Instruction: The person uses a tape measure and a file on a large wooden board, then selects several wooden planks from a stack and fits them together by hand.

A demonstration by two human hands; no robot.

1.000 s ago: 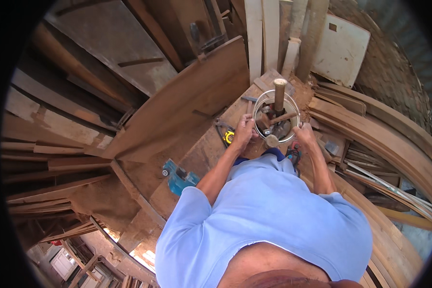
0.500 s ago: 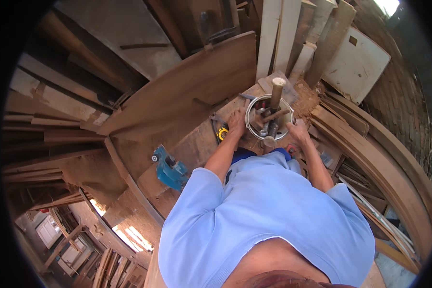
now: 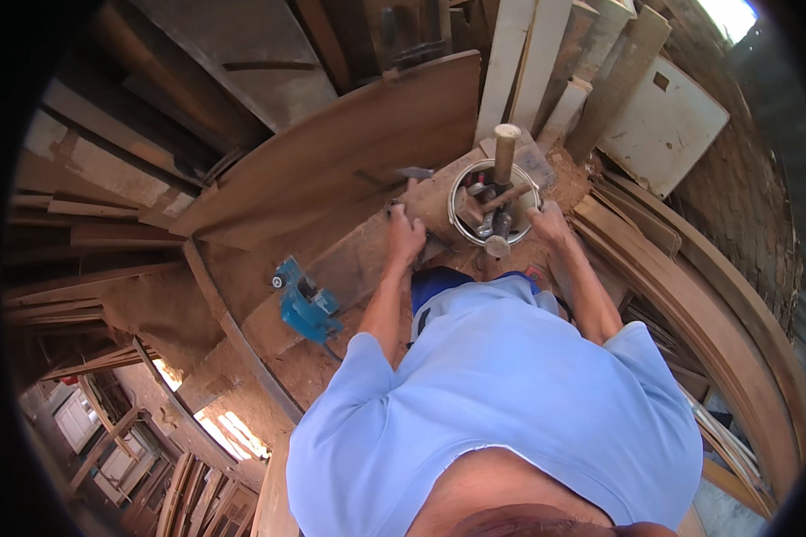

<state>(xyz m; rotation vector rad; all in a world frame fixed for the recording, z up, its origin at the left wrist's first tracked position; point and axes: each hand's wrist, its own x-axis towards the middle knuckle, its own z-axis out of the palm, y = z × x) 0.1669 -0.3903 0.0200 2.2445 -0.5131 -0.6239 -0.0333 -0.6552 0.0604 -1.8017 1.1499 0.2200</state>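
Observation:
My left hand (image 3: 407,234) is closed around the handle of a hammer (image 3: 415,173), its metal head pointing away from me over the wooden bench. To the right stands a round white-rimmed bucket (image 3: 458,229) filled with hand tools. A thick round wooden handle (image 3: 505,152) sticks up out of it, and a mallet-like tool (image 3: 498,244) leans toward me. My right hand (image 3: 549,220) grips the bucket's right rim, its fingertips partly hidden. A teal power planer (image 3: 304,301) lies to the left of my left arm.
A large brown wooden panel (image 3: 331,152) stands behind the bench (image 3: 363,259). Boards (image 3: 521,63) lean at the back, beside a white square panel (image 3: 667,125). Long curved-looking timbers (image 3: 690,295) run along the right. Sawdust (image 3: 569,179) lies around the bucket.
My left hand has moved left from beside the bucket, carrying the hammer away from the bucket's edge. The yellow tape measure no longer shows. My right hand stays at the rim.

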